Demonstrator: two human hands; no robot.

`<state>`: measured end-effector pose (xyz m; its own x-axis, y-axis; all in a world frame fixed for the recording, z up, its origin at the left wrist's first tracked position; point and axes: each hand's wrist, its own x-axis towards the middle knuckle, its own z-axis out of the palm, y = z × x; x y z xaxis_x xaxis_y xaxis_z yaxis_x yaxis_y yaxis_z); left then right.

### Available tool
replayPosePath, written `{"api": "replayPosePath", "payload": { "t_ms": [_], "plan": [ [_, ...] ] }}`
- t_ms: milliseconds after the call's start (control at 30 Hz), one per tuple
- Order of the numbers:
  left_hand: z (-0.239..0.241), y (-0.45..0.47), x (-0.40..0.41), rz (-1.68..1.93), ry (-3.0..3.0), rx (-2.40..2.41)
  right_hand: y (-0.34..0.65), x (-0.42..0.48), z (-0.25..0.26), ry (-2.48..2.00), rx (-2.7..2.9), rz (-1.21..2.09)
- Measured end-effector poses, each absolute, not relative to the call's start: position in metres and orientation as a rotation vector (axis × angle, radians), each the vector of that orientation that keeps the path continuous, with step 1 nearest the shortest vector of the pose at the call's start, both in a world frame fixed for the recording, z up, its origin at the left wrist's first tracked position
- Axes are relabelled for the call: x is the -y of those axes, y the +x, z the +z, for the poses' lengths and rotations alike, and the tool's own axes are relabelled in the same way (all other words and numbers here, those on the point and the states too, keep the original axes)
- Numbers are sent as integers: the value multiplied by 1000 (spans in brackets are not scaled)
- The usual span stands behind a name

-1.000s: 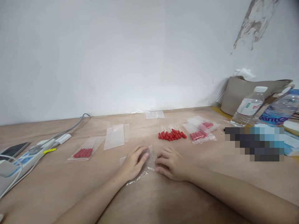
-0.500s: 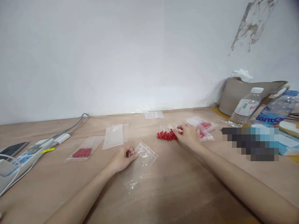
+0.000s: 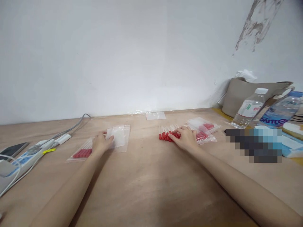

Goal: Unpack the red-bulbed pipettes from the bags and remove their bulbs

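Red ends face the person, and the pale shafts behind them point towards the wall: that's how the loose sticks (image 3: 164,136) lie on the table, just left of and partly under the right hand (image 3: 186,138). That hand is much the nearer, its fingers half curled over the pile; whether they grip any, I can't tell. Well off to the left, the left hand (image 3: 101,143) bends loosely at the edge of the clear bags (image 3: 121,138), its grip unclear.
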<state>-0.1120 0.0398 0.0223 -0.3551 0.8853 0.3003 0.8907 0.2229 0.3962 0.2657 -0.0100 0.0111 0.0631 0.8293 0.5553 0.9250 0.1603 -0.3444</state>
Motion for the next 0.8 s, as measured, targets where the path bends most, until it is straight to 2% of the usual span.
{"api": "replayPosePath", "payload": {
  "t_ms": [200,400,567,667,733,800],
  "plan": [
    [14,-160,-14,-450,-1776,2370,281,24,-5,-1477,1812,-331],
    [-3,-195,-12,-347,-1802,2392,275,44,-13,-1348,1928,-319],
    [26,-179,4,-739,-1628,2292,270,49,-11,-1315,1916,-299],
    [46,-140,18,-1044,-1707,1906,268,49,-11,-1287,1905,-272],
    [47,-103,26,-1167,-2100,1591,265,50,-10,-1239,1907,-218],
    [38,-63,33,-1100,-2380,1429,262,52,-9,-1181,1903,-130]
  ]
}}
